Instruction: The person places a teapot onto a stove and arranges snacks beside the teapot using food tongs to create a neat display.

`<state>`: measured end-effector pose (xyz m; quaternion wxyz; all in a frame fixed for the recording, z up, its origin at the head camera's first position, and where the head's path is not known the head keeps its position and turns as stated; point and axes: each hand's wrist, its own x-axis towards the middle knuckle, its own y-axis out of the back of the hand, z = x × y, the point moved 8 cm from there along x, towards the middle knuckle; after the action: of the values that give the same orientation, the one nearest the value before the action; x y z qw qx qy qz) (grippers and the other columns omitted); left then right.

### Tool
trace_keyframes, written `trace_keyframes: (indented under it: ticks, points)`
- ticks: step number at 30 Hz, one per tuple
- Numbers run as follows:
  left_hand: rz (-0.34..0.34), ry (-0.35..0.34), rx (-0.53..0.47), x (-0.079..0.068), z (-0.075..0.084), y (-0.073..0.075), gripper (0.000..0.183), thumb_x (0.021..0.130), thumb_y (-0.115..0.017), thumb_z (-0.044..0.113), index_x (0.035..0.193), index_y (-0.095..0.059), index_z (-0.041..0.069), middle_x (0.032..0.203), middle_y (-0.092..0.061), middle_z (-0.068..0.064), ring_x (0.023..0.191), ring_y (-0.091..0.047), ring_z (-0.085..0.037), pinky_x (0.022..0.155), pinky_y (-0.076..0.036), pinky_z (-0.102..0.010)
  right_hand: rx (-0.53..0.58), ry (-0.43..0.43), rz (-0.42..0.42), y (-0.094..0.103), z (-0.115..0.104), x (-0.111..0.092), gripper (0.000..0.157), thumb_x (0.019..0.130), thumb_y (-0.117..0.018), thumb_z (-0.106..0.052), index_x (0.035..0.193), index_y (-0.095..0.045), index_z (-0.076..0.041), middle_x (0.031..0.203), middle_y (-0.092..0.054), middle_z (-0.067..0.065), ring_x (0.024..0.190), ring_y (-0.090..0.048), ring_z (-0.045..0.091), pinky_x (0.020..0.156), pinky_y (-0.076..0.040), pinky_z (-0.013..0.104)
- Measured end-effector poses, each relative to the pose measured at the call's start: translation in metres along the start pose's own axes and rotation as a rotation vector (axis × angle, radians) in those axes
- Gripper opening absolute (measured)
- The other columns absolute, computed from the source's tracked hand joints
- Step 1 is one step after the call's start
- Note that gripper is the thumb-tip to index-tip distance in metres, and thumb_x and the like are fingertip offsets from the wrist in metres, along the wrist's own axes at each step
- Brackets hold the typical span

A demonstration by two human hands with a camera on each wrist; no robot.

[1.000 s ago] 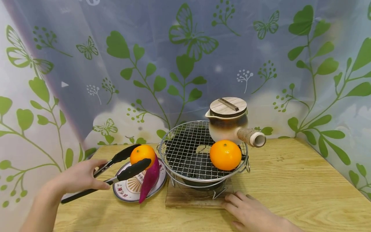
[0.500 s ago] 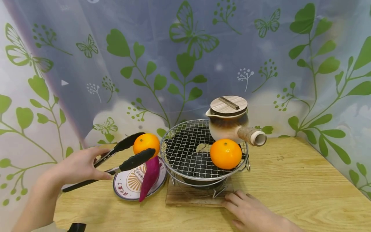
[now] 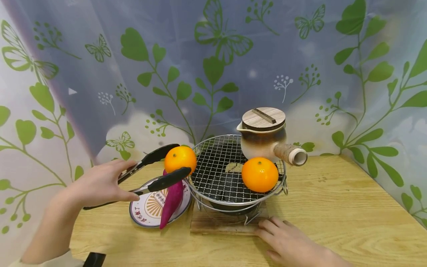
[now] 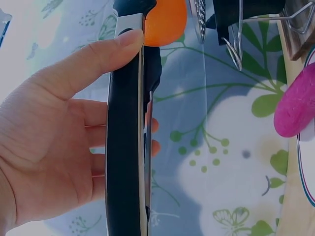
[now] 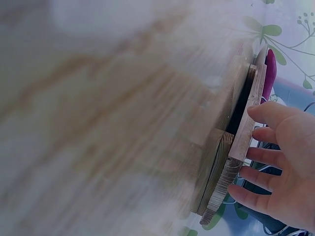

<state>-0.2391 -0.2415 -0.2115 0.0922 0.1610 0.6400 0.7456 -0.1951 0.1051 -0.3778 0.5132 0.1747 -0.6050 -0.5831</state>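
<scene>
My left hand (image 3: 100, 182) grips a pair of black-and-silver tongs (image 3: 166, 180), thumb on one arm and fingers on the other. Between the black tips is an orange (image 3: 180, 159), raised above the plate at the left rim of the round wire grill (image 3: 217, 172). The left wrist view shows the tongs' handle (image 4: 124, 147) across the palm. My right hand (image 3: 287, 239) rests its fingers at the front right corner of the wooden board (image 3: 227, 227) under the grill. In the right wrist view those fingers are spread and nearly straight along the board's edge (image 5: 244, 123).
A second orange (image 3: 259, 175) sits on the grill's right side. Behind it stands a clay pot (image 3: 258, 144) with a wooden lid, its handle jutting right. Left of the grill, a purple sweet potato (image 3: 172, 204) lies on a patterned plate (image 3: 140, 218). A printed curtain (image 3: 160, 104) hangs behind the table.
My left hand has lifted the tongs and orange off the plate area, moving up and right to the grill's left rim. The right hand stays at the board.
</scene>
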Motion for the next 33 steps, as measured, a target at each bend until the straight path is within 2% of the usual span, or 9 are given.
trace_keyframes:
  ticks: [3,5,12,19,24,33]
  points:
    - [-0.01,-0.004,0.002,0.003,0.003,0.001,0.096,0.064,-0.072,0.061,0.135,-0.044,0.002,0.131,-0.045,-0.029,0.117,-0.042,-0.047,0.089,-0.037,-0.06,0.013,0.003,-0.011,0.0,0.0,0.0,0.052,0.068,-0.075,-0.029,0.114,-0.059,-0.013,0.11,-0.055,0.002,0.093,-0.05,0.018,0.07,-0.049,0.034]
    - [-0.008,-0.018,0.008,0.005,0.007,0.002,0.095,0.065,-0.073,0.06,0.135,-0.045,0.002,0.131,-0.046,-0.028,0.118,-0.042,-0.047,0.09,-0.036,-0.06,0.017,0.007,-0.008,0.0,0.0,0.0,0.051,0.068,-0.076,-0.029,0.114,-0.059,-0.013,0.11,-0.055,0.002,0.093,-0.049,0.018,0.07,-0.049,0.034]
    - [0.013,-0.088,0.005,0.014,0.024,0.005,0.088,0.065,-0.073,0.059,0.131,-0.05,0.005,0.128,-0.052,-0.017,0.108,-0.053,-0.036,0.086,-0.041,-0.053,0.011,0.009,-0.006,0.001,0.0,0.001,0.05,0.068,-0.076,-0.029,0.113,-0.059,-0.014,0.109,-0.055,0.001,0.092,-0.049,0.018,0.069,-0.049,0.033]
    - [-0.027,-0.123,-0.061,0.019,0.04,0.004,0.087,0.067,-0.074,0.056,0.132,-0.048,0.004,0.131,-0.05,-0.017,0.113,-0.05,-0.037,0.089,-0.04,-0.054,-0.009,0.016,-0.018,0.001,0.0,0.002,0.05,0.069,-0.076,-0.031,0.112,-0.06,-0.014,0.108,-0.055,0.002,0.091,-0.05,0.018,0.066,-0.049,0.033]
    - [-0.051,-0.154,-0.112,0.02,0.049,0.001,0.083,0.068,-0.075,0.053,0.131,-0.049,0.004,0.13,-0.051,-0.013,0.11,-0.051,-0.031,0.09,-0.042,-0.05,-0.019,0.027,-0.012,0.001,-0.001,0.002,0.051,0.068,-0.077,-0.031,0.112,-0.06,-0.013,0.108,-0.055,0.003,0.091,-0.05,0.019,0.065,-0.049,0.033]
    - [-0.087,-0.184,-0.131,0.024,0.062,-0.006,0.082,0.067,-0.075,0.051,0.132,-0.05,0.008,0.128,-0.054,-0.008,0.108,-0.053,-0.025,0.088,-0.043,-0.046,-0.018,0.028,-0.033,-0.001,0.0,0.001,0.052,0.068,-0.077,-0.031,0.114,-0.059,-0.015,0.109,-0.055,0.003,0.092,-0.05,0.019,0.065,-0.049,0.034]
